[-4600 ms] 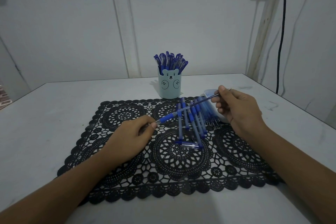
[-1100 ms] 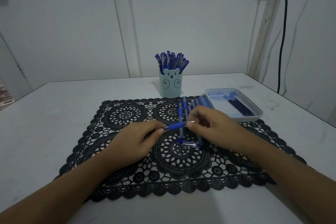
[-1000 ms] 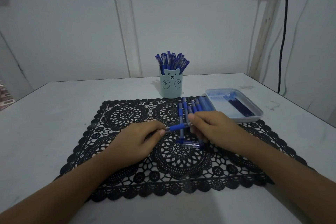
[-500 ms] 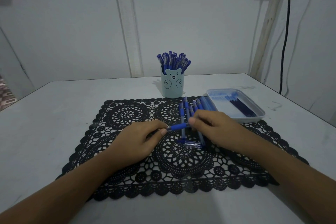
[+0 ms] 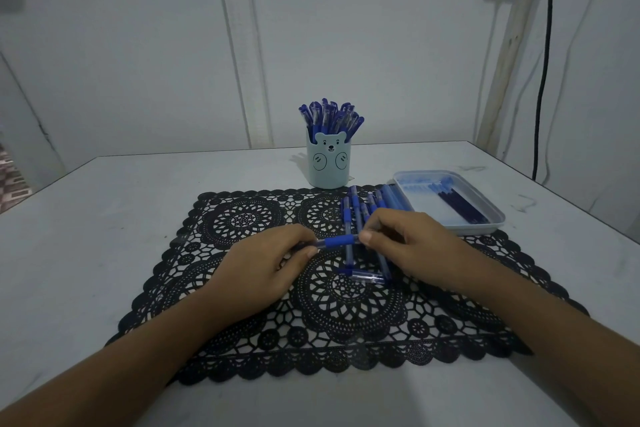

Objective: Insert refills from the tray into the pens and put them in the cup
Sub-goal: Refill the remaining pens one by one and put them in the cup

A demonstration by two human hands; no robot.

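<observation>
A blue pen lies level between my hands above the black lace mat. My left hand grips its barrel end, and my right hand pinches its tip end with thumb and fingers. Behind the hands, several blue pens lie in a loose row on the mat. A light blue bear-face cup stands at the mat's far edge, packed with blue pens. To the right sits a pale tray holding a few dark refills.
A clear pen cap lies on the mat just under my right hand. The white table ends at a wall behind the cup. A black cable hangs down the wall at the right.
The refill that stuck out long toward the tray has gone into the pen. My right hand moved left along it and now pinches right at the blue grip's end.
</observation>
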